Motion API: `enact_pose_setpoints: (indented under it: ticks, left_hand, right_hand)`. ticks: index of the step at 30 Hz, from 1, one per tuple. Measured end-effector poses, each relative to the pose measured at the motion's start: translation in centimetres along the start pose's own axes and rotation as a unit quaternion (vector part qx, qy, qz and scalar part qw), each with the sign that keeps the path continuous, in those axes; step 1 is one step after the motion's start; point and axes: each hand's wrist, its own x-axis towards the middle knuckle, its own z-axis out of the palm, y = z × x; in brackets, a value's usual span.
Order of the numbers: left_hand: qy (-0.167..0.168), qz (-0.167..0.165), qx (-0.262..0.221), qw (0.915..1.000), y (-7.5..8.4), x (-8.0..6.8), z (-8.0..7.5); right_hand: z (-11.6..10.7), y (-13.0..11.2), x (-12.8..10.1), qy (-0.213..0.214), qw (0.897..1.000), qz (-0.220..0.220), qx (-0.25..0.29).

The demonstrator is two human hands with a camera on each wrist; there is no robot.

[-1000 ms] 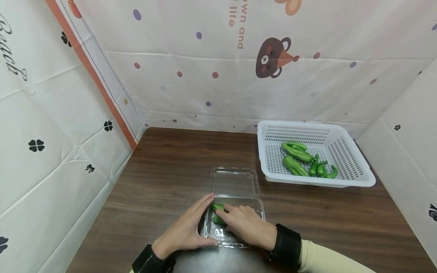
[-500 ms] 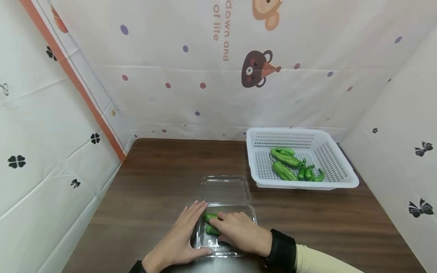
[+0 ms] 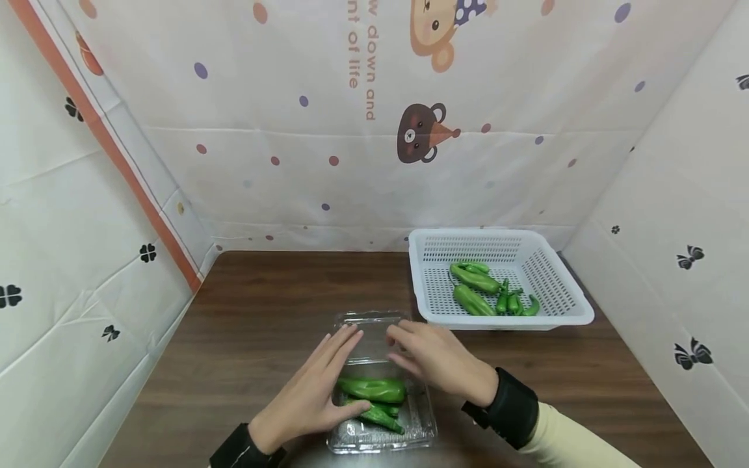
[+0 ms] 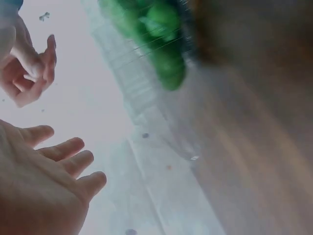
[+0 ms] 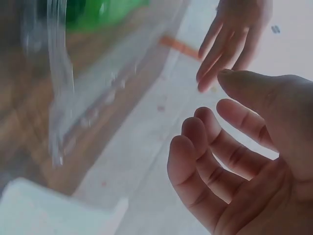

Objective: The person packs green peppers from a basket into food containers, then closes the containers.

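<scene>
At the bottom centre of the head view, nearest you:
Clear clamshell box (image 3: 383, 429): it sits open on the desk (image 3: 263, 312), its tray toward you, its lid (image 3: 368, 328) hinged up on the far side.
Green peppers in the box (image 3: 374, 390): they lie in the tray, lengthwise across it; the left wrist view shows them as a blurred green mass (image 4: 156, 29) behind clear plastic.
Your left hand (image 3: 316, 390): fingers straight and spread, lying along the left side of the box, fingertips up by the lid's left edge, thumb over the peppers. It grips nothing.
Your right hand (image 3: 439, 357): fingers loosely extended, empty, poised at the lid's right edge; you cannot tell whether the fingertips touch the plastic.
Hands together: apart, one each side of the lid, palms turned inward.
Right of centre, farther back:
White basket (image 3: 562, 312): it rests on the desk, well apart from the box.
Peppers in the basket (image 3: 482, 289): several green ones clustered mid-floor.
Behind:
Backdrop (image 3: 351, 162): pale spotted sheet with cartoon bears.
</scene>
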Motion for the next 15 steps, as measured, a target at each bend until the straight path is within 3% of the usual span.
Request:
enact_pose_setpoints:
  ticks: [9, 15]
  left_hand:
    - [0.02, -0.009, 0.013, 0.9997, 0.7, 4.7, 0.5]
    - [0.009, -0.014, -0.003, 0.9998, 1.2, 8.0, 0.8]
  right_hand:
    - [-2.9, 3.6, 1.1, 0.025, 0.998, 0.048, -0.027]
    - [-4.4, 6.8, 1.8, 0.017, 0.997, 0.071, -0.031]
